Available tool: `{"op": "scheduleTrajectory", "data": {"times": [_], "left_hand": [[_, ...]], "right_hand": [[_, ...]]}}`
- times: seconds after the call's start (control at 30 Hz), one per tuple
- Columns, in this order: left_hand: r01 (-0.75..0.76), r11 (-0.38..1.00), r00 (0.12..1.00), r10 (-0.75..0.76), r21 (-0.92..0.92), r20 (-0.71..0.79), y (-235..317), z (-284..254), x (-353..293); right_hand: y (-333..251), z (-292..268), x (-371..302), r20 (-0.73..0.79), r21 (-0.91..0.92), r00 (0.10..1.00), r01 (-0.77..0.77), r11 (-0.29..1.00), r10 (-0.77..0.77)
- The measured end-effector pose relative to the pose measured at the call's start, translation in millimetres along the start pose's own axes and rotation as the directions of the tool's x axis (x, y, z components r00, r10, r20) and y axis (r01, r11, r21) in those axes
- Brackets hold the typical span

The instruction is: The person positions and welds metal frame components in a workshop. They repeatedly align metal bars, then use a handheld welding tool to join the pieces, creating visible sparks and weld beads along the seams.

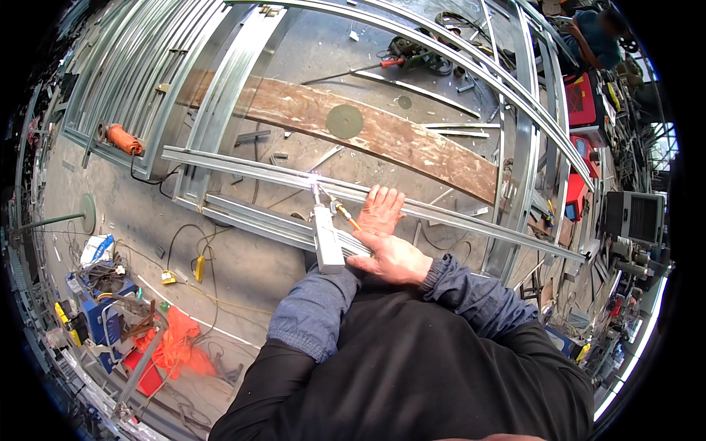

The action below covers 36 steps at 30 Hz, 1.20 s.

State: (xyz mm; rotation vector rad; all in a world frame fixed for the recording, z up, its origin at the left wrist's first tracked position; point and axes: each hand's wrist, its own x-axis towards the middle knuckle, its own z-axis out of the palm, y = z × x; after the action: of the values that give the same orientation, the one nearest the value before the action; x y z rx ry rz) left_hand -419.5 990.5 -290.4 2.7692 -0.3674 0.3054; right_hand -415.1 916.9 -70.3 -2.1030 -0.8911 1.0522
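Note:
My right hand is closed round a pale grey welding gun. Its nozzle points away from me, and a bright spark glows where the tip meets a galvanized metal rail. A thin orange feed tube runs beside the nozzle. Just beyond the right hand, my left hand presses on that same rail to the right of the spark, its fingers curled over the far edge. The right hand hides part of the left wrist. The rail lies across a larger metal frame.
A brown wooden plank carrying a round disc crosses behind the rail. An orange angle grinder lies at left. Cables, orange cloth and a blue toolbox are lower left. Red machines and another person are at right.

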Motion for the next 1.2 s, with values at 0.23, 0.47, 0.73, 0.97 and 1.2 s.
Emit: {"op": "scheduleTrajectory", "data": {"times": [0.23,0.47,0.73,0.97,1.2], "left_hand": [[-0.003,1.000,0.999,0.002,-0.017,-0.039,-1,4,-1],[0.010,0.999,1.000,-0.011,-0.043,-0.023,0,3,-1],[0.009,1.000,0.999,-0.009,0.006,-0.049,-1,6,-3],[-0.001,1.000,1.000,0.001,-0.009,-0.024,-2,-2,-2],[0.005,0.997,0.999,-0.008,-0.074,-0.044,-1,-12,0]], "right_hand": [[-1,-3,-1,0.045,0.017,0.998,-0.049,0.999,0.048],[8,1,-2,0.038,0.012,0.999,-0.027,1.000,0.027],[12,2,-5,0.036,0.008,0.999,-0.034,0.999,0.034],[14,2,-7,0.049,0.001,0.997,-0.057,0.998,0.057],[6,-5,-9,0.084,-0.004,0.991,-0.108,0.994,0.108]]}}
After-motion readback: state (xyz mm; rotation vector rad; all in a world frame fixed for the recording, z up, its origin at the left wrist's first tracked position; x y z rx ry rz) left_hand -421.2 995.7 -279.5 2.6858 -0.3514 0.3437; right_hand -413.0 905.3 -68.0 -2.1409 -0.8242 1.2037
